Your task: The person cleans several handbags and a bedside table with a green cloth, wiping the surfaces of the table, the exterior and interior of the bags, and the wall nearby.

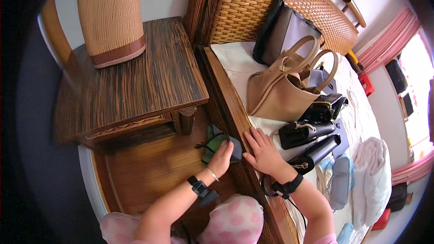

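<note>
My left hand [219,160] is low beside the bed frame, its fingers together against a green and dark-grey soft item [210,147] with a short dark cord at one side. Its exact kind is unclear, and the fingers cover part of it. With fingers spread, my right hand [264,153] lies on the wooden bed edge [239,113] and the white sheet beside it. Close to that hand, several black handbags [307,133] lie on the bed, one with a chain. A tan tote bag [280,90] stands upright farther back, its two handles raised.
To the left stands a dark striped wooden nightstand [158,63] bearing a tall woven tan object [113,18]. A grey-and-black bag [289,29] leans near the wicker headboard [248,4]. A light-blue bag [341,180] and a folded white quilt [373,176] lie on the right.
</note>
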The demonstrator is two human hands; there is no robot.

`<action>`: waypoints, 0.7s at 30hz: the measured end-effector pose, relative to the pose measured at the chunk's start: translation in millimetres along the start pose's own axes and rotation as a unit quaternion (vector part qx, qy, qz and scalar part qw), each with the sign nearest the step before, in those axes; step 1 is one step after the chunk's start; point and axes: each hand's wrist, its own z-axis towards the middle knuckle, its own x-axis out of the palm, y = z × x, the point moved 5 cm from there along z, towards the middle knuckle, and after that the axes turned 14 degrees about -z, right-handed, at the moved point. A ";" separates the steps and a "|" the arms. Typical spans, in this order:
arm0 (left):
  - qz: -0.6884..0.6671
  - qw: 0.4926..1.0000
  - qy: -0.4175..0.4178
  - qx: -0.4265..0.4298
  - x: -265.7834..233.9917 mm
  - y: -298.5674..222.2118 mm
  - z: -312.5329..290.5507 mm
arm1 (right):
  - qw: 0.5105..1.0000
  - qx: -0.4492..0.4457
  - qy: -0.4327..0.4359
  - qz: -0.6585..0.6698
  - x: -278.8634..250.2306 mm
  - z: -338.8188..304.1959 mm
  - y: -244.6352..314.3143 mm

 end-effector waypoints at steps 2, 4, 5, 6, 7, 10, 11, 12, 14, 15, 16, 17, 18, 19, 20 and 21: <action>-0.348 0.920 -0.030 -0.178 22.7 25.9 -0.4 | 1.000 0.002 0.018 -0.007 3.0 -2.2 -2.4; -0.330 0.916 -0.048 -0.222 25.9 32.6 4.3 | 0.999 0.012 0.032 -0.037 2.2 -3.9 -5.6; 0.007 0.996 0.003 0.089 17.6 18.9 9.4 | 0.999 0.007 0.033 -0.035 1.8 -2.7 -1.1; -0.061 0.997 -0.037 -0.005 17.6 45.1 8.2 | 0.999 0.005 0.032 -0.034 0.6 -1.4 1.8; -0.017 0.998 -0.053 0.009 19.4 48.0 8.1 | 0.999 0.004 0.033 -0.036 1.8 0.4 -0.4; 0.061 0.991 -0.102 0.064 21.5 58.9 16.3 | 0.999 0.005 0.038 -0.032 7.5 -1.9 0.6; 0.098 0.981 -0.134 0.104 18.9 59.7 19.4 | 0.999 0.001 0.037 -0.035 7.4 -3.1 2.4; 0.095 0.980 -0.138 0.106 16.3 65.4 25.2 | 0.999 0.009 0.039 -0.029 8.2 -4.7 3.1; -0.032 0.995 -0.095 -0.011 21.8 68.7 56.1 | 0.998 0.020 0.044 -0.036 7.6 -8.3 -2.8; -0.011 0.996 -0.080 -0.042 21.7 71.2 68.2 | 0.998 0.023 0.043 -0.030 7.8 -9.8 -4.2; -0.027 0.996 -0.084 0.005 10.3 86.3 82.4 | 0.999 0.018 0.040 -0.019 7.9 -6.9 -0.1; -0.018 0.997 -0.071 0.003 2.0 98.6 98.4 | 0.999 0.017 0.052 -0.006 10.2 -6.3 -1.2; -0.003 0.998 -0.064 0.000 -13.3 111.1 111.1 | 0.999 0.008 0.053 -0.003 12.9 -3.8 2.1; 0.006 0.999 -0.052 0.008 -15.6 120.0 121.5 | 0.998 0.009 0.061 -0.001 12.9 -3.3 0.4; 0.009 0.999 -0.052 0.013 -15.0 127.0 123.9 | 0.997 0.011 0.070 0.004 13.7 -3.9 -1.2; 0.012 0.998 -0.057 0.017 -13.8 134.3 123.2 | 0.997 0.010 0.076 0.012 16.1 -3.6 -3.5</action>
